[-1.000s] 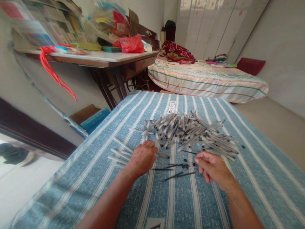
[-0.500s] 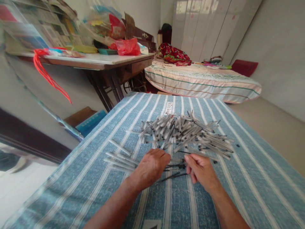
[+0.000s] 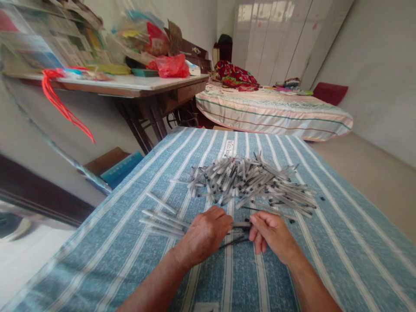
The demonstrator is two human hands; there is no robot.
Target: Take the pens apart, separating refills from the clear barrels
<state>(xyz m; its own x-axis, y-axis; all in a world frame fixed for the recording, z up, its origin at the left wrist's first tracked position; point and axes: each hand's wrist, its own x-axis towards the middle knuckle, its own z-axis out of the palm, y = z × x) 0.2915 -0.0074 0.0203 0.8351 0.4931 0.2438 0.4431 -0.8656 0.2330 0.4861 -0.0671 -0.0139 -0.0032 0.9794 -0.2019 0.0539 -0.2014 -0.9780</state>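
Over the near middle of the table, my left hand (image 3: 208, 232) is closed around a translucent pen (image 3: 239, 224) that points to the right. The fingertips of my right hand (image 3: 269, 232) pinch the dark end of the same pen, the lower fingers curled. Beneath and between both hands lie several thin black sticks (image 3: 232, 242), partly hidden. A big heap of similar greyish pens with dark ends (image 3: 243, 177) spreads just beyond my hands. To the left of my left hand, several pale pen barrels (image 3: 162, 220) rest roughly side by side.
Blue-and-white striped cloth (image 3: 130, 255) covers the table. A small black piece (image 3: 322, 198) lies right of the heap. At the left stands a desk (image 3: 136, 86) with plastic bags and a hanging red cord (image 3: 65, 110). A bed (image 3: 273, 110) is behind the table.
The pen now shows as a straight length between my two hands, its dark end at my right fingertips. Both hands stay in nearly the same place; the whole view has shifted slightly.
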